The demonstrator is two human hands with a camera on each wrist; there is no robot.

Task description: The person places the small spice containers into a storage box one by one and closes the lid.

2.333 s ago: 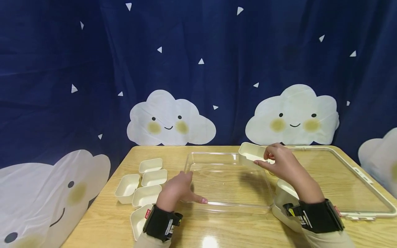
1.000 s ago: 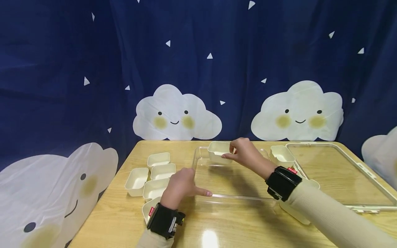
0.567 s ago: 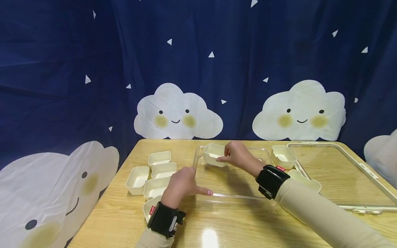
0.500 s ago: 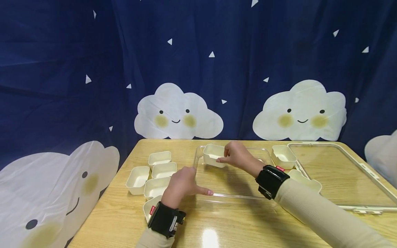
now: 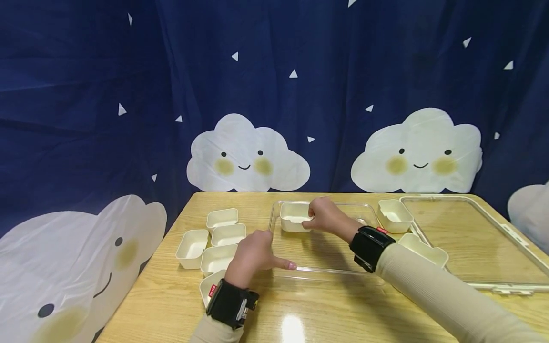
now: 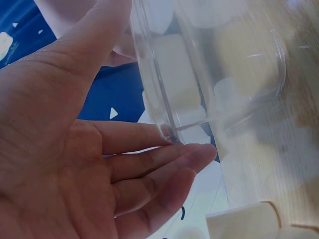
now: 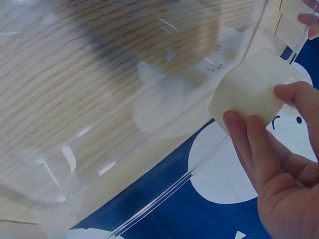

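Right hand (image 5: pixel 322 216) lowered cream cup (image 5: pixel 294 217) into clear tray's (image 5: pixel 326 273) far-left corner — fingers pinching it | left hand (image 5: pixel 253 256) — fingers straight, steadying near-left rim | tray floor open rightward

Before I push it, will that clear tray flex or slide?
The clear tray looks rigid: its thin walls stand straight. It probably slides easily on the glossy table, which may be why the left hand rests against its corner.
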